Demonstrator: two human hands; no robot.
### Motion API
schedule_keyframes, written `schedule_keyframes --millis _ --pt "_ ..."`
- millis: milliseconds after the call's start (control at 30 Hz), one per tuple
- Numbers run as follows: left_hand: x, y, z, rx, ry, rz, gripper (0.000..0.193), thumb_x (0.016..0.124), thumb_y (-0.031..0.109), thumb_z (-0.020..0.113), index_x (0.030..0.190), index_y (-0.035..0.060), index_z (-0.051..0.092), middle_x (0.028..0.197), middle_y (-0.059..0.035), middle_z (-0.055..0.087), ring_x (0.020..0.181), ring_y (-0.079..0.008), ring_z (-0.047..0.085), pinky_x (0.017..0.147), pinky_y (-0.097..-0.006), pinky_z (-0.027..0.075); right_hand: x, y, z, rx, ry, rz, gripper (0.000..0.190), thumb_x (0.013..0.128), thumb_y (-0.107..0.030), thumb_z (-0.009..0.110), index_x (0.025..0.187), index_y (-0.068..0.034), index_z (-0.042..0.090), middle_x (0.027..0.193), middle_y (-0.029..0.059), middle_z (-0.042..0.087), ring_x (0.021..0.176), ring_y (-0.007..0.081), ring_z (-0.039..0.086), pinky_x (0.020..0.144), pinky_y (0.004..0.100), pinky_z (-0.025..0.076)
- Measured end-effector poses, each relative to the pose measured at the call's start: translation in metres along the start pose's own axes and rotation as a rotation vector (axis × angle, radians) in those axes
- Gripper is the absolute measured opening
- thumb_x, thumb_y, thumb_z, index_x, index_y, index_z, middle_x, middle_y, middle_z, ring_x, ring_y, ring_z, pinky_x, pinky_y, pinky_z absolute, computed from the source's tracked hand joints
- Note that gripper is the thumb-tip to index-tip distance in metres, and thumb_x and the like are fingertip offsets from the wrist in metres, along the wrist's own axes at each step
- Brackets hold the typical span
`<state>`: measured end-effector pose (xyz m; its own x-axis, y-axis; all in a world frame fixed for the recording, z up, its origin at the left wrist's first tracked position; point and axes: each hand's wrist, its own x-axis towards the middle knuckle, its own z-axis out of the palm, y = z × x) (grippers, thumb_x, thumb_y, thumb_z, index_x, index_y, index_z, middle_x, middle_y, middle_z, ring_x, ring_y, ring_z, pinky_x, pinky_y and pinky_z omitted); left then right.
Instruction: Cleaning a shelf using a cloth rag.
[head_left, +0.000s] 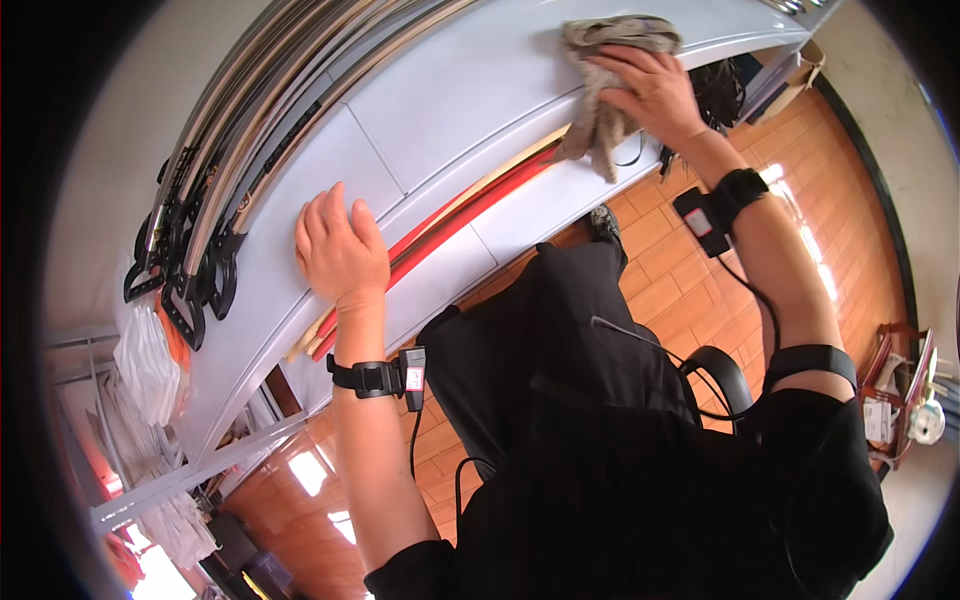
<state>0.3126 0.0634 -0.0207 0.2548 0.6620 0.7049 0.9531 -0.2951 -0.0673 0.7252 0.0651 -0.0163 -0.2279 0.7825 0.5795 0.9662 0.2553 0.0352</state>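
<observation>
My right hand (654, 91) presses on a crumpled grey-brown cloth (589, 139) on the white shelf (457, 90). Part of the cloth hangs over the shelf's front edge. My left hand (341, 251) rests near the same front edge, farther left, with its thumb apart from the fingers and nothing held. To the left of that hand lie several long poles with black D-shaped handles (184, 304). Long red and pale yellow strips (480, 187) lie on a lower level, just beneath the front edge.
White plastic bags (150, 360) hang at the shelf's left end. Black stringy material (718, 94) and a cardboard box (791, 86) are under the right end. A reddish wooden rack (892, 397) stands at far right on the tiled floor (675, 247). Cables run from both wrist devices.
</observation>
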Motion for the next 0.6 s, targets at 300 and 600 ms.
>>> schedule_keyframes --millis 300,600 --pt "-0.003 -0.003 -0.006 -0.031 -0.051 -0.025 0.031 0.093 0.031 0.052 0.118 0.0134 0.057 0.118 -0.0040 0.060 0.116 -0.0273 0.050 0.095 -0.0408 0.042 0.017 -0.027 0.002 0.022 0.014 -0.105 0.040 0.088 -0.048 0.057 0.122 -0.027 0.063 0.126 -0.0035 0.057 0.119 0.0235 0.048 0.102 0.0410 0.034" --pt "0.002 -0.006 -0.010 -0.026 -0.095 0.011 0.032 0.096 0.027 0.048 0.121 0.0090 0.056 0.120 -0.0093 0.060 0.115 -0.0294 0.051 0.098 -0.0401 0.039 0.027 0.003 -0.001 0.347 -0.091 0.000 0.049 0.092 -0.046 0.050 0.125 -0.011 0.060 0.131 0.0080 0.056 0.123 0.0277 0.047 0.105 0.0399 0.031"
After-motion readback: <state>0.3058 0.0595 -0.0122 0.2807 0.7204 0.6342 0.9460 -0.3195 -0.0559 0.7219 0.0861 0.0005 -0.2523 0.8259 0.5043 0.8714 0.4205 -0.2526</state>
